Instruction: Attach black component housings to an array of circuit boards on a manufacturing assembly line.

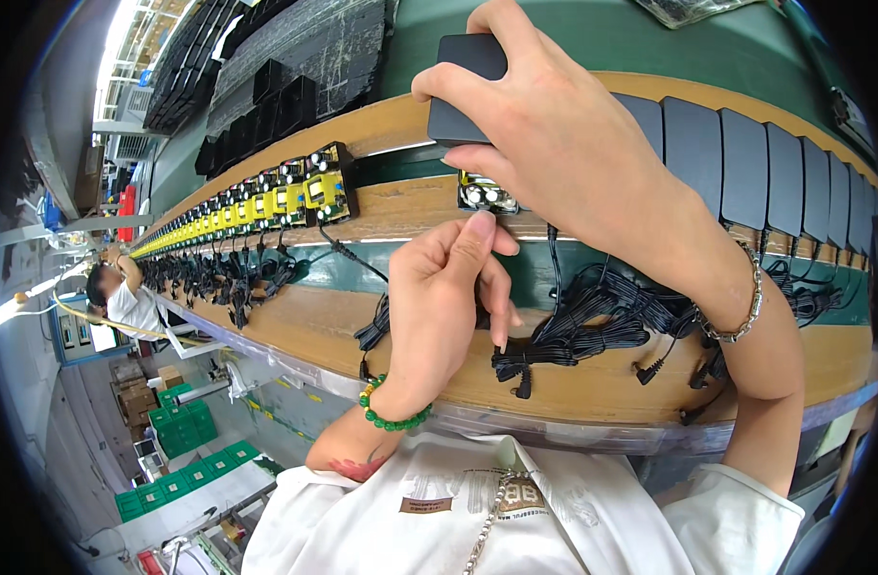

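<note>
Between the spread thumb and fingers of my right hand [563, 129] is a black plastic box-shaped cover [453, 121], tilted above the bench rail. Just below it a circuit board [485, 195] with round capacitors shows in part; my right hand hides the remainder. My left hand [439, 297] is beside the board's near edge, its thumb and fingers pinched together and curled. What they hold, if anything, is hidden. Bundled black cables [578, 331] with plugs lie to the right of my left hand.
To the left runs a long row of yellow-and-green circuit boards [316, 195] in black trays, their cables hanging toward me. Closed grey-black adapter cases [693, 158] line the rail at right. Loose black covers [266, 120] sit at the back left. Another person [132, 302] works far left.
</note>
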Tool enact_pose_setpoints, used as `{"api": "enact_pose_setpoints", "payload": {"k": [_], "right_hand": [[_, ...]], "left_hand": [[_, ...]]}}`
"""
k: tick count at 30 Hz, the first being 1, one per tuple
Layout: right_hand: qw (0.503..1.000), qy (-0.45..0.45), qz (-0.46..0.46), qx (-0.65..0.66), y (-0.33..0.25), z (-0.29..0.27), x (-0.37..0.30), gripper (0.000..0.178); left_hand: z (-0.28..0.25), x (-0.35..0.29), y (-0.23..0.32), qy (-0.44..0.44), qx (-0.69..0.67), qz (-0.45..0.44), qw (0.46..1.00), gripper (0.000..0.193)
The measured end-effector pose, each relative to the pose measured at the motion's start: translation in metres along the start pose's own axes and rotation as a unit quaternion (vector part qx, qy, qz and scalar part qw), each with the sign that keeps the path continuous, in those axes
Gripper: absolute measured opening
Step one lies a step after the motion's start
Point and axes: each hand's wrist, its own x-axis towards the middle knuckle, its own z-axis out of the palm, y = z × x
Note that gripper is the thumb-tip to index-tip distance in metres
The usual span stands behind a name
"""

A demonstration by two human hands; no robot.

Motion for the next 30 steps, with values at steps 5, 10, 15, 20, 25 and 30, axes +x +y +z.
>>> {"api": "enact_pose_setpoints", "payload": {"k": [5, 10, 15, 20, 25, 30], "right_hand": [[0.998, -0.050, 0.008, 0.033, -0.002, -0.005, 0.004, 0.032], [0.992, -0.110, 0.011, 0.067, 0.002, -0.009, 0.007, 0.025], [0.988, -0.141, -0.015, 0.063, 0.006, -0.008, 0.011, 0.025], [0.993, -0.104, -0.041, 0.032, 0.005, -0.011, 0.006, 0.026], [0.997, -0.065, -0.025, 0.042, 0.004, -0.011, 0.003, 0.032], [0.997, -0.030, -0.001, 0.072, -0.005, -0.012, 0.000, 0.044]], "left_hand": [[0.005, -0.003, 0.005, 0.018, 0.057, -0.006, 0.998, 0.034], [0.006, -0.002, 0.016, 0.007, 0.017, -0.068, 0.997, 0.036], [0.019, -0.008, -0.009, 0.077, 0.108, 0.039, 0.990, 0.039], [0.026, -0.005, -0.020, 0.125, 0.177, 0.123, 0.969, 0.042], [0.023, -0.007, -0.003, 0.085, 0.128, 0.043, 0.987, 0.041], [0.007, -0.001, 0.009, 0.004, -0.008, -0.050, 0.999, 0.038]]}}
